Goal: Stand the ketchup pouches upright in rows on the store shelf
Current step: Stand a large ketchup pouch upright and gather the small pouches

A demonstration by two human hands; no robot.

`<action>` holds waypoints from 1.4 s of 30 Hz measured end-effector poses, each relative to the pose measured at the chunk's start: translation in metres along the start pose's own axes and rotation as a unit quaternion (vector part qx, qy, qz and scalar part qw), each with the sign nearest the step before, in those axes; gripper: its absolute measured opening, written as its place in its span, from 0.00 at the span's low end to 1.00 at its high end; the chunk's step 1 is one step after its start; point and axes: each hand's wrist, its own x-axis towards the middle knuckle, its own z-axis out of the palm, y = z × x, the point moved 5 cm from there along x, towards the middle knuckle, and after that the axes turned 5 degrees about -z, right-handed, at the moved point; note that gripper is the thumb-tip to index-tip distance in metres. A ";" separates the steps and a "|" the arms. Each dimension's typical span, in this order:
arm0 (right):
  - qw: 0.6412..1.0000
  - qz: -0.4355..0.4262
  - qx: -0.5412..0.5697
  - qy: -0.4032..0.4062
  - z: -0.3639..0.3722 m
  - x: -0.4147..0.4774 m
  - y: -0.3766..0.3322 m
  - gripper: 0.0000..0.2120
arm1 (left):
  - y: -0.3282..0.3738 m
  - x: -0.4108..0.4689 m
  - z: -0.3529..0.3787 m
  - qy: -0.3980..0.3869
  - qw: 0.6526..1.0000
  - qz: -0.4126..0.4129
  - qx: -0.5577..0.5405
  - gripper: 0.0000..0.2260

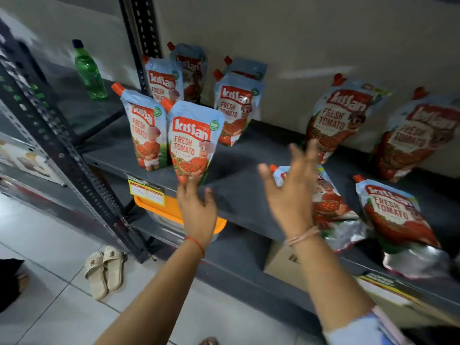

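Shelf (249, 155): upright pouch (193, 143), left hand (196, 210) spread at its base; right hand (291, 192) spread, empty, over flat pouch (333, 207).

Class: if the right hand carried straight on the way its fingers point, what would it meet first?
Probably the flat-lying pouch just beyond the right hand; if it passes above, the leaning pouch behind. Depth is unclear.

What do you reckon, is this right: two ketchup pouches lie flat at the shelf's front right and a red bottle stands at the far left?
The head view shows the bottle is green, not red. The two pouches do lie flat at front right.
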 end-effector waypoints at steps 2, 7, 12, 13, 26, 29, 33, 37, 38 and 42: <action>0.991 0.077 -0.106 -0.026 -0.043 0.022 0.054 0.29 | 0.024 -0.022 0.033 -0.118 0.991 -0.039 -0.043 0.09; 0.903 0.275 -0.043 -0.328 -0.054 0.015 0.140 0.24 | 0.072 -0.089 0.108 -0.442 0.833 -0.321 -0.086 0.17; 0.860 0.394 0.203 -0.252 -0.051 -0.009 0.155 0.19 | 0.081 -0.118 0.134 -0.494 0.819 -0.258 -0.136 0.14; 0.881 0.364 0.192 -0.232 -0.055 -0.009 0.156 0.16 | 0.084 -0.117 0.136 -0.489 0.827 -0.228 -0.156 0.12; 0.955 0.160 0.249 -0.014 -0.072 -0.059 0.136 0.23 | 0.059 -0.084 0.177 -0.452 0.884 -0.057 -0.099 0.41; 0.949 0.170 0.261 -0.054 -0.080 -0.085 0.132 0.27 | 0.059 -0.094 0.168 -0.432 0.894 -0.031 -0.114 0.37; 0.996 0.029 0.081 0.037 -0.135 -0.125 0.120 0.25 | 0.056 -0.139 0.128 -0.165 0.978 0.097 -0.079 0.23; 0.954 0.227 0.020 0.196 -0.193 -0.099 0.179 0.26 | 0.093 -0.198 0.157 -0.285 0.949 0.101 -0.085 0.11; 0.932 0.304 0.084 0.181 -0.195 -0.089 0.201 0.25 | 0.105 -0.205 0.173 -0.340 0.935 0.044 -0.092 0.10; 0.829 0.468 0.300 0.049 -0.175 -0.066 0.246 0.18 | 0.129 -0.202 0.220 -0.433 0.886 -0.144 -0.078 0.21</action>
